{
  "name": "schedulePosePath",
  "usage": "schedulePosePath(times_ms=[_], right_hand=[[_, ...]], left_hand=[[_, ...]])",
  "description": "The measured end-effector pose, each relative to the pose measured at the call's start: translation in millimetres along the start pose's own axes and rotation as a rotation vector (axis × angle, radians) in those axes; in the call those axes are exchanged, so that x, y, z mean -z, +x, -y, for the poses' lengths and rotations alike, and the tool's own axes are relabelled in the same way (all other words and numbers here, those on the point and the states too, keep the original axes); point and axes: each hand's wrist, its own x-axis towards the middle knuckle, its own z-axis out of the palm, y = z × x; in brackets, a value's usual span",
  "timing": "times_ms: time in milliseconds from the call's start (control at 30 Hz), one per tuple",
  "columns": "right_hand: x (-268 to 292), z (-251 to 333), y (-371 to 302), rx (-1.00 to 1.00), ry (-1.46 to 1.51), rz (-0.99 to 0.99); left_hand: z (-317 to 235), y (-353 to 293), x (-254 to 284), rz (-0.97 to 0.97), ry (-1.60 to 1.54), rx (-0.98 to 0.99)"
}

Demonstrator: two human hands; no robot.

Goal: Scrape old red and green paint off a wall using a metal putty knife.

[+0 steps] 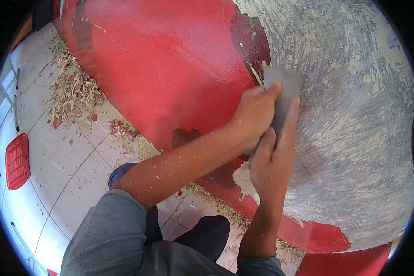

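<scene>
A flat grey scraper (287, 85), slightly blurred, lies against a large curved surface where red paint (170, 60) borders a bare, scratched grey-and-cream area (349, 115). My left hand (257, 110) is closed round the scraper's left side, thumb along the blade. Lower down, my right hand (277, 158) grips its near end, with fingers stretched along the right side. The handle is mostly hidden by both hands. By the blade's upper left corner, the paint edge is ragged, with a dark red patch (250, 41) beside it.
Paint shavings (73, 87) are heaped on the white tiled floor (69, 161) at left, and more line the surface's near edge. A red plastic chair seat or back (17, 161) stands at far left. My knees are close below the surface.
</scene>
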Motion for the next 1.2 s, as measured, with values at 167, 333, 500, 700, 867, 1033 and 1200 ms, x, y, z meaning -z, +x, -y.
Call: schedulePosePath(times_ms=[167,333,500,700,867,1033,1200], right_hand=[[-8,23,19,-0.136,0.160,0.151],[-1,1,-15,-0.042,0.070,-0.033],[16,-2,-36,-0.437,0.393,0.069],[18,3,-28,-0.429,0.387,0.040],[18,-3,-1,-0.261,0.130,0.114],[23,15,0,-0.424,0.190,0.142],[21,-2,-3,-0.050,0.008,0.071]], left_hand=[[-24,8,17,0.002,-0.083,0.071],[6,-10,1,0.123,-0.032,0.048],[40,-26,-4,0.028,0.076,-0.006],[36,-18,-5,0.151,-0.094,0.104],[13,-3,-6,0.129,-0.164,0.115],[15,-5,-9,0.100,-0.068,0.114],[12,-12,-16,0.040,-0.090,0.073]])
